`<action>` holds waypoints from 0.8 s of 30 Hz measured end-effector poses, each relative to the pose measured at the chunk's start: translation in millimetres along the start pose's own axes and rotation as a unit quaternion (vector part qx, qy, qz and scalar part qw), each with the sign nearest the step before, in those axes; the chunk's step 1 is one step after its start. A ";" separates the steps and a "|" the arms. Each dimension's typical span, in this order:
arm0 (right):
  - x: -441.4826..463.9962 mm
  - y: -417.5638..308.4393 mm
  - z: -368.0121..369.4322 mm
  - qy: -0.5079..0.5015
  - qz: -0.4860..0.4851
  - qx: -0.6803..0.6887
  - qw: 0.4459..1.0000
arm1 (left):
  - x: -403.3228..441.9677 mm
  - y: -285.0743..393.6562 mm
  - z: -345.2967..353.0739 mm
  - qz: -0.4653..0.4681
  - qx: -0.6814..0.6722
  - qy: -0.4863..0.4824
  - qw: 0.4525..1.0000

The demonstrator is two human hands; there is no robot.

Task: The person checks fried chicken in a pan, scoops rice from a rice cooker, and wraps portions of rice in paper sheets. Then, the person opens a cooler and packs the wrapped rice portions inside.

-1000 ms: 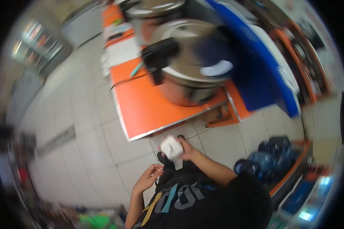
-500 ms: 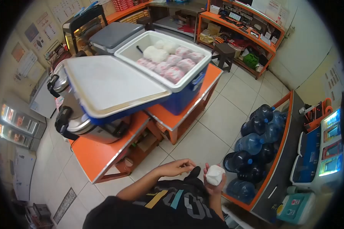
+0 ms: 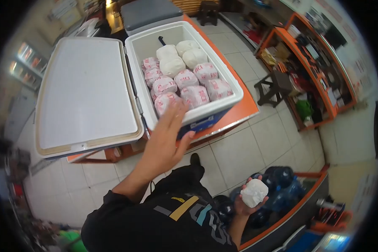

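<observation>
A blue cooler box with a white rim stands with its lid swung out to the left. Inside lie several round bundles in white paper printed in red, such as one wrapped rice bundle, and some plain white bundles behind them. My left hand is over the cooler's near corner, fingers extended and thumb apart, in front of the nearest printed bundle; whether it touches is unclear. Low at the right, my right hand holds a white paper-wrapped bundle, palm up.
The cooler rests on an orange table. Behind it is a grey-lidded box. A dark stool stands on the tiled floor beside an orange shelf. Large blue water bottles fill a bay at lower right.
My left hand has moved from in front of my body up to the cooler, fingers straightened. The view has turned and come closer to the cooler. My right hand still holds the white bundle.
</observation>
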State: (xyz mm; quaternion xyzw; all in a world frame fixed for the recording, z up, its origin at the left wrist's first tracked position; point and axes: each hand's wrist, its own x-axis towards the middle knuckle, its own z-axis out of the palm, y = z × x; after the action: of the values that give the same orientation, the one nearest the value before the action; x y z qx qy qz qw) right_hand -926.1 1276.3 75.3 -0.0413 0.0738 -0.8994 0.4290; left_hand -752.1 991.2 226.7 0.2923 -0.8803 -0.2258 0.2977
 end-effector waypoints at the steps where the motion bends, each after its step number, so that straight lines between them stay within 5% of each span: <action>1: 27.3 -6.1 6.1 0.002 0.021 -0.007 1.000 | 11.8 -12.1 9.5 -0.021 0.061 0.004 0.998; 6: 148.8 -41.2 35.2 -0.046 0.147 0.111 0.982 | 34.3 -17.9 35.6 -0.150 0.169 -0.012 0.974; 9: 215.4 -69.2 32.1 0.004 0.195 0.019 0.981 | 42.1 -2.0 35.2 -0.211 0.148 -0.058 0.964; 14: 360.7 -94.9 24.7 -0.055 0.304 -0.102 0.946 | 64.7 29.0 55.8 -0.332 0.200 -0.029 0.921; 18: 476.3 -101.9 14.1 -0.065 0.367 -0.144 0.917 | 96.7 67.1 114.6 -0.391 0.240 0.174 0.871; 20: 529.6 -109.2 8.9 -0.090 0.437 -0.169 0.879 | 119.7 88.5 156.3 -0.334 0.253 0.365 0.831; 24: 602.9 -127.4 -5.7 -0.144 0.500 -0.256 0.814 | 181.2 120.6 241.6 -0.250 0.170 0.506 0.808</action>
State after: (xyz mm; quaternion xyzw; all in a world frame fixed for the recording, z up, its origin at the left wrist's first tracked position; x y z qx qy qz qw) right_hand -1403.4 887.1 97.7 -0.2360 0.2494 -0.4930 0.7994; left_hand -1074.6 1015.2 192.5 0.6212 -0.5255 0.0405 0.5799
